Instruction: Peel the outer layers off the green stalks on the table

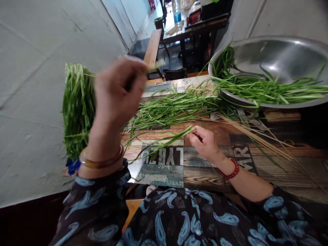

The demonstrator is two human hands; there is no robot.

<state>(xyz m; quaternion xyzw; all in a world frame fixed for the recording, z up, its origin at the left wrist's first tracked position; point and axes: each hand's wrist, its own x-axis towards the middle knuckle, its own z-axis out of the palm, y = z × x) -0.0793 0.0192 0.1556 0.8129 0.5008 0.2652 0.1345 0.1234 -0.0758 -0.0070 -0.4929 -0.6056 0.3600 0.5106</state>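
Right hand (203, 140) pinched green stalks (175, 137) by one end (light grip suited thin stems); left hand (120, 90), motion-blurred, pinched a pale-green bit (156, 65).

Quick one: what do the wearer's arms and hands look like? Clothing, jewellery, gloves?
No gloves. Left hand is motion-blurred, with a glossy amber-brown bangle at the wrist. Right hand has a red beaded bracelet at the wrist. Both arms: black sleeves with a light-blue paisley print, forearms partly bare. No cables visible.
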